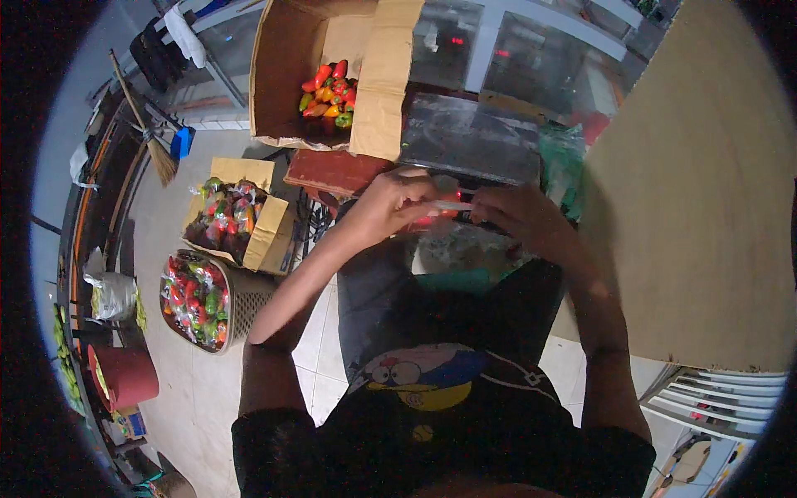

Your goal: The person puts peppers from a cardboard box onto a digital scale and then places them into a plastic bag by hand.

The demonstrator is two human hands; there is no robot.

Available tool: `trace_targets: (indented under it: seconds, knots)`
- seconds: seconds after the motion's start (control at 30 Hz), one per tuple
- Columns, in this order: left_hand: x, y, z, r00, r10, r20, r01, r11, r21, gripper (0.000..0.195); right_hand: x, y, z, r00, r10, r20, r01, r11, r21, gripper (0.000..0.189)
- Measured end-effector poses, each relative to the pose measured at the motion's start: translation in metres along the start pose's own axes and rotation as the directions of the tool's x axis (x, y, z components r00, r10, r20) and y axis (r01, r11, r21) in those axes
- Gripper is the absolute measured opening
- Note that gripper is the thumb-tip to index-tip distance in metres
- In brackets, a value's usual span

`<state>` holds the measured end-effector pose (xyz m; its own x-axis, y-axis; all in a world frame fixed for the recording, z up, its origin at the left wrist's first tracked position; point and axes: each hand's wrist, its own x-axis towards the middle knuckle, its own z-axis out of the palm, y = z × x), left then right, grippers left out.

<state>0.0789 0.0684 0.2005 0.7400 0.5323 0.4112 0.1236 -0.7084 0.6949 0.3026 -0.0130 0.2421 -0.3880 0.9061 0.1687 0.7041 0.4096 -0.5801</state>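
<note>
My left hand (pixel 401 196) and my right hand (pixel 517 215) meet above my lap, fingers pinched on the gathered edge of a clear plastic bag (pixel 449 205). Red contents show blurred beneath that edge; I cannot tell exactly what they are. Just beyond my hands lies a dark, flat platform (pixel 473 134), like that of a weighing scale, with smears on its top. To its left, a large open cardboard box (pixel 383 75) is tipped towards me and holds loose red, orange and green peppers (pixel 330 93).
On the left stand a smaller cardboard box (pixel 264 233) and a plastic basket (pixel 249 305), both full of bagged peppers. A broom (pixel 155 149) leans behind them, and a red bucket (pixel 127 376) stands farther left. A tall board (pixel 691 205) rises close by my right arm.
</note>
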Motion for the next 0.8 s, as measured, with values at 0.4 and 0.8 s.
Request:
trace_targets:
  seconds: [0.4,0.8]
  knots:
    - [0.003,0.035,-0.044,0.977,-0.171,0.130,0.187,0.975,-0.117,0.008,-0.036,0.050,-0.028,0.907,-0.198,-0.371,0.181,0.980,-0.080,0.014]
    - [0.070,0.006,0.014,0.885,-0.245,-0.397,-0.008,0.843,-0.538,0.013,0.023,0.081,0.122,0.878,0.339,-0.339,-0.078,0.799,0.597,0.025]
